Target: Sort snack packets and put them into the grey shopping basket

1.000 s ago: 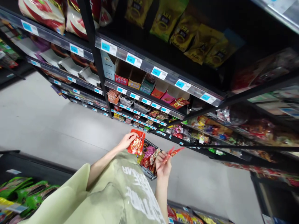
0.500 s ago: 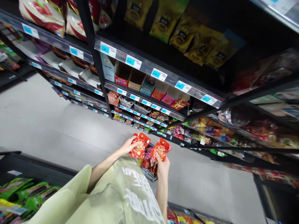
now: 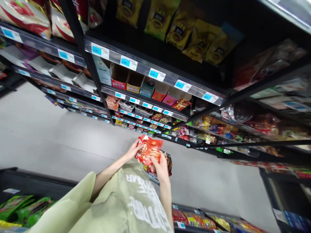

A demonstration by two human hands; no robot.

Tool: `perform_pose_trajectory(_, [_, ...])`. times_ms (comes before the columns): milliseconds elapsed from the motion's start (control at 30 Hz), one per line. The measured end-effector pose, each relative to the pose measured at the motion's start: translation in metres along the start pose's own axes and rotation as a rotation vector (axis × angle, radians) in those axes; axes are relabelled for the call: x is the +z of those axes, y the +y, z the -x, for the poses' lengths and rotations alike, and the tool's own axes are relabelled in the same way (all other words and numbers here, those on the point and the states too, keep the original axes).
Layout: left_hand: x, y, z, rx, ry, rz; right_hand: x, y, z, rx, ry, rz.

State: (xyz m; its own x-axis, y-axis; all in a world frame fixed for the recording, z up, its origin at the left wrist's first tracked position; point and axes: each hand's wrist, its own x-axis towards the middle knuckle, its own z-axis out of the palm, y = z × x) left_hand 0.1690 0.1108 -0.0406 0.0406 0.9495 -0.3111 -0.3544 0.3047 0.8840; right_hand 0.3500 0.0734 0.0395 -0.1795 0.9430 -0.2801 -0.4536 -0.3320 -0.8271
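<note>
R red pouch (image 3: 154,151) swung in since last fr., now overlaps L red pouch (image 3: 143,145) | L hand (image 3: 132,151) pinches its pouch @ 9 o'clk, R hand (image 3: 160,167) pinches its own @ 5 | basket (image 3: 153,177) ~5 o'clk, part hidden | step: prob. pairing pouches | next move needs firm pinch, edges aligned

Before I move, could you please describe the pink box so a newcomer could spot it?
On the black shelving, look one shelf below the yellow bags. The pink box stands among the open boxes there, the only one that colour.
</note>
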Motion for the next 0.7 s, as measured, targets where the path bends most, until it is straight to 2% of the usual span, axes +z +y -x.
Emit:
perform_pose_trajectory(133, [0.006,0.004,0.003,-0.007,-0.009,0.183,0.021,0.019,-0.008,0.107,0.139,0.746])
perform_pose_trajectory(200, [0.006,0.005,0.005,-0.005,-0.037,0.237,0.026,0.018,-0.007,0.094,0.161,0.934])
perform_pose_trajectory(300, [0.004,0.007,0.010,0.051,-0.064,0.093,0.029,0.012,-0.006,-0.003,0.138,1.098])
perform_pose_trajectory(367, [0.002,0.009,0.013,0.083,-0.057,-0.040,0.023,0.009,-0.007,-0.018,0.057,1.060])
perform_pose_trajectory(433, [0.000,0.012,0.015,0.105,-0.031,-0.096,0.009,0.006,-0.012,-0.011,0.027,0.900])
perform_pose_trajectory(500, [-0.001,0.016,0.016,0.139,0.007,-0.111,-0.011,0.004,-0.019,-0.034,0.178,0.675])
perform_pose_trajectory(600, [0.003,0.023,0.018,0.181,0.053,-0.132,-0.028,0.005,-0.029,-0.070,0.534,0.357])
perform_pose_trajectory(633, [0.007,0.026,0.018,0.181,0.047,-0.142,-0.027,0.008,-0.032,-0.066,0.578,0.290])
perform_pose_trajectory(700, [0.016,0.033,0.019,0.173,0.004,-0.186,-0.014,0.016,-0.036,-0.047,0.537,0.236])
